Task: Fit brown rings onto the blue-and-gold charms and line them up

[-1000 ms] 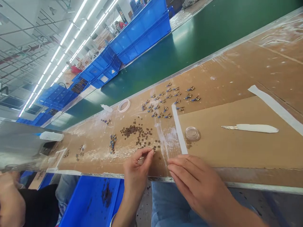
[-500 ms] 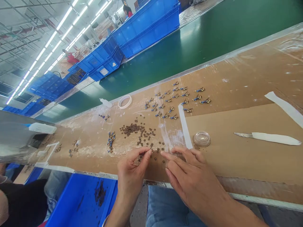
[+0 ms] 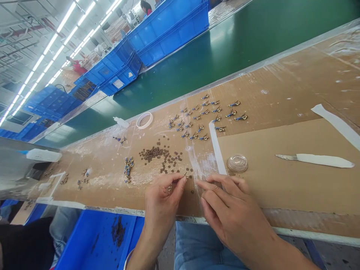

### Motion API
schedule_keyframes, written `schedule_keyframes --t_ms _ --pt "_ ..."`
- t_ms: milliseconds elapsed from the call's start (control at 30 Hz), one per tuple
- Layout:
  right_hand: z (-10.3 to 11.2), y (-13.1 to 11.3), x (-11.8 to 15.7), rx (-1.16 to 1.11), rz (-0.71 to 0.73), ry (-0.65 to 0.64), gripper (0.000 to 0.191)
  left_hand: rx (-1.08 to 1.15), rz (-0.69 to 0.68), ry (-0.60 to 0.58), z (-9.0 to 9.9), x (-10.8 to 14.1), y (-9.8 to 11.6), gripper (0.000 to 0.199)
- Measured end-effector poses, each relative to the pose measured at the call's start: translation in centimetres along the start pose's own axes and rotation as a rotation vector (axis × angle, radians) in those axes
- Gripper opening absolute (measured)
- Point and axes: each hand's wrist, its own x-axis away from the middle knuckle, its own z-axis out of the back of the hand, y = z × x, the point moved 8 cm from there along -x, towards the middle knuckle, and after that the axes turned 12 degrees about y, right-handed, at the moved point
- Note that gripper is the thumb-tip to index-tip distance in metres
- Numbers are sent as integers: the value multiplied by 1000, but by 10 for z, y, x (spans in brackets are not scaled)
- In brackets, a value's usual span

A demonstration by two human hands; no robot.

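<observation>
My left hand (image 3: 164,197) is closed in a pinch over the near part of the table, with a tiny dark piece (image 3: 185,174) just showing at the tips of thumb and index finger. Too little of it shows to name its kind. To its right, my right hand (image 3: 230,202) has its index finger stretched out and apart from the thumb, with nothing visible between them. Small brown ring-like discs (image 3: 154,153) lie in a loose heap beyond my left hand, a few scattered close to my fingers. Small blue-and-gold figurines (image 3: 197,118) lie in rows farther back.
A bunch of figurines (image 3: 128,168) lies left. A tape roll (image 3: 144,120) and white bottle (image 3: 121,122) lie near the green conveyor belt (image 3: 253,45). Right are a clear round dish (image 3: 237,163) and a white-handled knife (image 3: 323,160). A blue bin (image 3: 92,232) sits below the table edge.
My left hand has shifted slightly right, closer to the right hand, still pinching. The right hand has moved a little right as the view shifted slightly.
</observation>
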Motion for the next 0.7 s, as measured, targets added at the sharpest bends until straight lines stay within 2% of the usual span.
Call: schedule_keyframes --t_ms 233,433,700 --pt "1 0 3 -22 -18 21 16 -61 15 32 -7 4 -4 9" --pt "2 1 3 -29 -30 10 14 -64 98 1 -12 5 -9 10" --pt "2 3 4 -37 -37 4 14 -44 198 50 -12 2 -4 11"
